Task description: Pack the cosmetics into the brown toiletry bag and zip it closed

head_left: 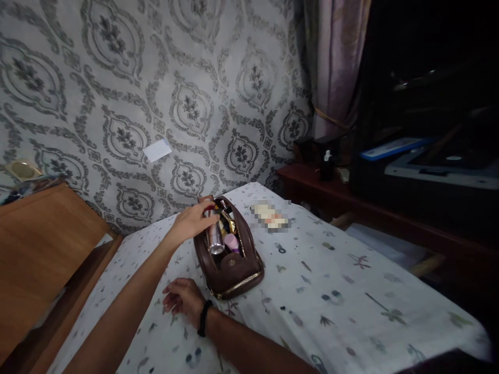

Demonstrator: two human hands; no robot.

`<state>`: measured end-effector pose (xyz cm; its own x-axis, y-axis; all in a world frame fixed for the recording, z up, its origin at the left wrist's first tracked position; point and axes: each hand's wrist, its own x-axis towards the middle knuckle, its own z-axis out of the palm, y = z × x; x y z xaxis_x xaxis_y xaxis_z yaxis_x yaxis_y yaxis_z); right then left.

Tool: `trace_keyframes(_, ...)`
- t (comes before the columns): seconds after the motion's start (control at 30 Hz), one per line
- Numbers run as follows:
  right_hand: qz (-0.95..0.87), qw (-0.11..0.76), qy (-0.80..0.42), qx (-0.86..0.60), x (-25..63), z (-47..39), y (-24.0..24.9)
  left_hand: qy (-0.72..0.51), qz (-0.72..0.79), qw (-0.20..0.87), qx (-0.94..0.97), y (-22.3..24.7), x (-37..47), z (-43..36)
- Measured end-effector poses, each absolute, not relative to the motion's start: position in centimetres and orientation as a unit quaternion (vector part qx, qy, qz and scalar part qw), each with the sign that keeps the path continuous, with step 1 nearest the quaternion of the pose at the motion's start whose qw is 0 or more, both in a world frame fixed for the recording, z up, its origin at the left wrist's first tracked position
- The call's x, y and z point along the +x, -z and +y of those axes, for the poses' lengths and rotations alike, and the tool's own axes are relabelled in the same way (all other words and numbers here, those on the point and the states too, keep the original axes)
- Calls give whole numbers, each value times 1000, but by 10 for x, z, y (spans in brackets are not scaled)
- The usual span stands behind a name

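A brown bag (236, 280) with a gold zipper lies unzipped on the patterned white cloth. Inside it are a silver cylinder (215, 240), a pink-capped item (231, 242) and several small gold and dark items. From the left, my left hand (193, 222) reaches over the bag's far left side, thumb and fingers around the upper end of the cylinder. My right hand (185, 300), below a black wristband (204, 318), rests near the bag's front left corner, fingers loosely curled and apart, holding nothing.
A blurred-out flat object (271, 215) lies right of the bag. Wooden furniture (50, 249) stands at the left, a patterned wall (187, 104) behind. On the right are a curtain (335, 62), a dark red shelf (307, 182) with a small black bottle (327, 166), and an open drawer (385, 244).
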<state>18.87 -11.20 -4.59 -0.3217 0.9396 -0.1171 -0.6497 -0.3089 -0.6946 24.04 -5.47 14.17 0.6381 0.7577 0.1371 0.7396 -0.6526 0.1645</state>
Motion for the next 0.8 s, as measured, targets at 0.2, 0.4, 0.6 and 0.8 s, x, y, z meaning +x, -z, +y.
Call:
trace_keyframes(0.2,-280,519,-763,-267,190,-114,44,-87,398,10,913,-144,236,-54)
trace_keyframes(0.4,-279,517,-762,-272,191,-114,42,-32,412,-70,908,-150,240,-59)
trace_keyframes(0.6,-278,512,-765,-274,193,-117,39,-23,366,39,929,-152,240,-44)
trace_keyframes(0.8,-278,509,-766,-276,194,-118,38,-2,382,-13,924,-152,240,-45)
